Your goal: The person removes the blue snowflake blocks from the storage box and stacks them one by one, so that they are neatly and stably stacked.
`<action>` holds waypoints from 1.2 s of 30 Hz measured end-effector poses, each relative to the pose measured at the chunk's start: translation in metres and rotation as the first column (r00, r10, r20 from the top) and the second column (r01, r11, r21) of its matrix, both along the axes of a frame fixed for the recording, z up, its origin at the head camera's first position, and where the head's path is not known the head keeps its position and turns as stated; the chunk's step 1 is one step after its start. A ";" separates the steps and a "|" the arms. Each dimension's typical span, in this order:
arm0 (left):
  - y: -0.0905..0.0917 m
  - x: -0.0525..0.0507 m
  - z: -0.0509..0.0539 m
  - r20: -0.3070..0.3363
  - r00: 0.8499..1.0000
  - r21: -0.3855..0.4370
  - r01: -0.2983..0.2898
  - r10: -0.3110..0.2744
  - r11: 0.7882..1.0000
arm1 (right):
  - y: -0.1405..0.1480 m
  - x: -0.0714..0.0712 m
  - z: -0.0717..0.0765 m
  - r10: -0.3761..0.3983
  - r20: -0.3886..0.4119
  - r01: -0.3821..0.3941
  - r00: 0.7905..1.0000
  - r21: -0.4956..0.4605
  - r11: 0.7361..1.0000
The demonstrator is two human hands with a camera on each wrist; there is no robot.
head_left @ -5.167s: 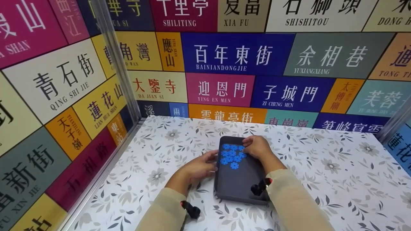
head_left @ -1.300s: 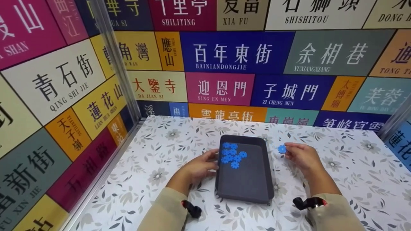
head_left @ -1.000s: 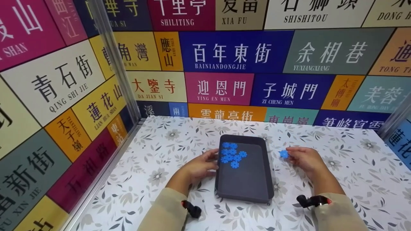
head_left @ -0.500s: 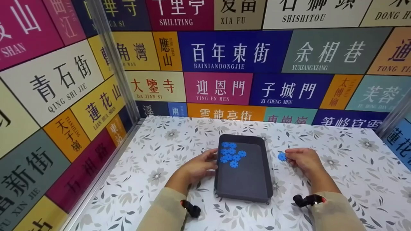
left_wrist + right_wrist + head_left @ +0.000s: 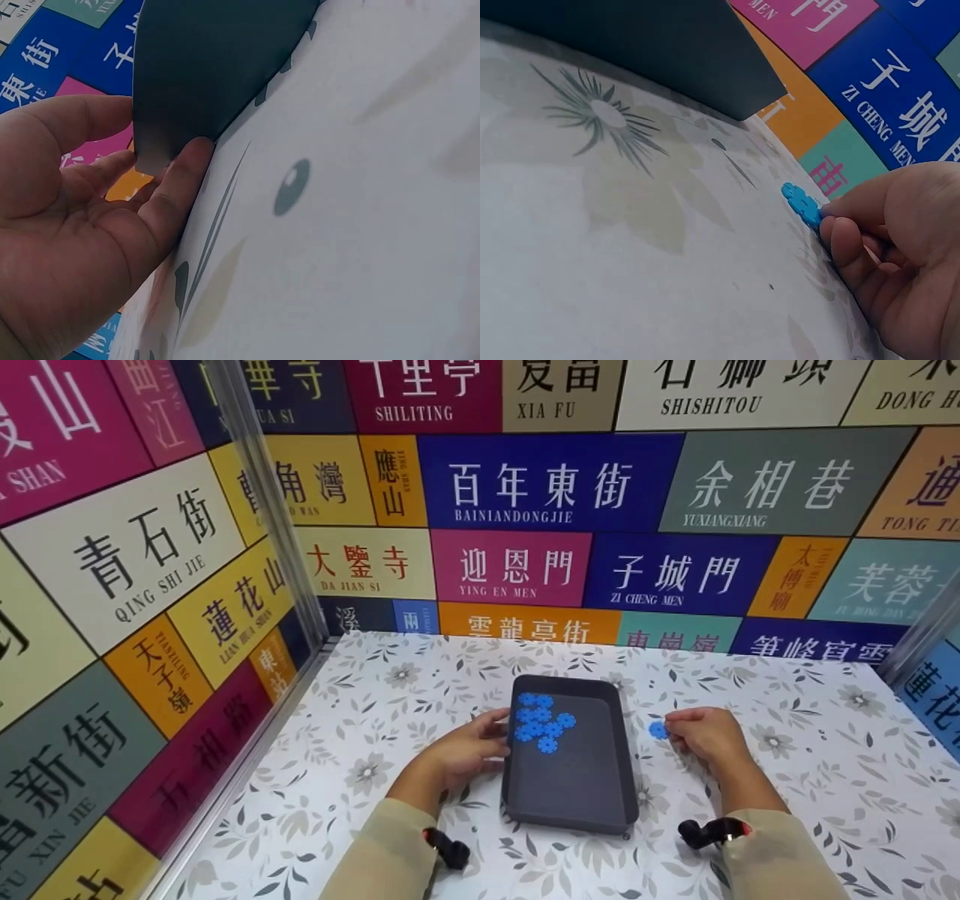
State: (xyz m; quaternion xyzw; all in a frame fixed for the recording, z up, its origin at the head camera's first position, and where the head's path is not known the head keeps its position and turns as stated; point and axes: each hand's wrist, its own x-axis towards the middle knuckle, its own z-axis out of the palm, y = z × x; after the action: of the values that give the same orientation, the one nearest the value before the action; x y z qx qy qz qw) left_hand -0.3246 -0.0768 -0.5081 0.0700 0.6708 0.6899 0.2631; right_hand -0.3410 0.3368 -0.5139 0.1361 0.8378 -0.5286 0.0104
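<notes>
A dark grey rectangular tray point(image 5: 574, 802) lies on the table, with several blue flower-shaped pieces point(image 5: 547, 744) grouped in its upper left part. At the tray's left wall rests the left hand point(image 5: 461, 750); in the left wrist view that hand point(image 5: 97, 202) touches the wall point(image 5: 202, 67) with its fingers spread and fairly straight. Right of the tray, the right hand point(image 5: 709, 739) pinches one blue piece point(image 5: 658, 730) between thumb and fingers. The right wrist view shows this blue piece point(image 5: 802, 205) tilted, low over the cloth, at the fingertips of the right hand point(image 5: 900, 255).
A white cloth with grey flowers and leaves point(image 5: 360, 810) covers the table. Coloured panels with Chinese lettering point(image 5: 551, 484) stand behind and at the left, with a metal post point(image 5: 277, 510) at the corner. Black wrist devices point(image 5: 448, 851) sit at both sleeves.
The right hand has moved from the tray's upper right out to the table at the right, with one blue piece pinched. Lately it has shifted only slightly. The left hand stays put.
</notes>
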 end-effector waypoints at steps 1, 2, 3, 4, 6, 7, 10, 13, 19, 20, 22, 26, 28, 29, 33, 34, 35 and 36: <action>0.000 0.000 0.000 0.001 1.000 -0.001 0.000 0.000 1.000 | 0.000 0.000 0.000 -0.003 0.002 0.003 1.000 0.000 1.000; 0.000 0.000 0.000 0.000 1.000 -0.001 0.001 -0.001 1.000 | 0.000 0.000 0.000 -0.004 0.003 0.004 1.000 -0.002 1.000; 0.000 0.000 0.000 0.001 1.000 -0.002 0.001 -0.001 1.000 | -0.001 0.000 0.000 -0.006 0.004 0.006 1.000 -0.002 1.000; 0.000 0.000 0.000 -0.001 1.000 -0.001 0.001 -0.001 1.000 | -0.001 0.000 0.000 -0.006 0.004 0.006 1.000 -0.003 1.000; 0.000 0.000 0.000 -0.003 1.000 0.000 0.000 0.000 1.000 | -0.001 0.001 0.000 -0.005 0.006 0.005 1.000 -0.006 1.000; 0.000 0.000 0.000 -0.003 1.000 0.001 0.000 0.000 1.000 | -0.001 0.001 0.000 -0.005 0.007 0.005 1.000 -0.011 1.000; 0.000 0.000 0.000 -0.003 1.000 0.005 -0.001 0.001 1.000 | -0.001 0.001 0.001 -0.011 0.006 0.011 1.000 -0.029 1.000; 0.001 0.000 0.000 -0.004 1.000 0.009 0.000 0.000 1.000 | 0.000 0.001 0.002 -0.015 0.016 0.016 1.000 -0.047 0.999; 0.002 0.000 -0.001 0.004 1.000 0.032 -0.007 0.007 0.999 | 0.000 0.000 0.006 -0.019 0.006 0.020 1.000 -0.065 0.998; 0.002 0.000 -0.001 0.003 1.000 0.033 -0.009 0.009 0.999 | -0.002 0.000 0.007 -0.022 -0.009 0.021 1.000 -0.066 0.998; 0.002 0.001 -0.001 0.002 1.000 0.032 -0.015 0.015 0.999 | -0.008 0.000 0.012 -0.021 -0.037 0.019 0.999 -0.063 0.998; 0.002 0.001 0.000 0.003 1.000 0.022 -0.026 0.026 0.999 | -0.023 0.001 0.023 0.009 -0.085 -0.014 0.996 -0.062 0.998; 0.002 0.001 0.001 0.008 1.000 0.013 -0.027 0.027 1.000 | -0.032 0.003 0.029 0.036 -0.096 -0.043 0.995 -0.074 0.996; 0.002 0.001 0.001 0.009 1.000 0.010 -0.026 0.026 1.000 | -0.036 0.003 0.032 0.049 -0.101 -0.057 0.994 -0.081 0.995; 0.001 0.000 0.001 0.015 1.000 0.004 -0.017 0.017 1.000 | -0.049 0.006 0.040 0.088 -0.118 -0.098 0.989 -0.082 0.992; 0.001 0.000 0.001 0.015 1.000 0.004 -0.016 0.016 1.000 | -0.051 0.007 0.041 0.092 -0.123 -0.102 0.988 -0.077 0.992; 0.001 -0.001 0.000 0.017 1.000 0.006 -0.015 0.015 1.000 | -0.053 0.008 0.042 0.096 -0.127 -0.105 0.987 -0.067 0.992; 0.002 -0.001 0.000 0.017 1.000 0.007 -0.015 0.015 1.000 | -0.055 0.009 0.043 0.097 -0.132 -0.106 0.986 -0.064 0.992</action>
State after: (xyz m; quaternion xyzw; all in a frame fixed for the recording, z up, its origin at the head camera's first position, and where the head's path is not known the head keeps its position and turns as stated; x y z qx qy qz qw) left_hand -0.3252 -0.0751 -0.5079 0.0602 0.6667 0.6947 0.2632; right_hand -0.3320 0.2817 -0.4705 0.0585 0.8234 -0.5644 -0.0121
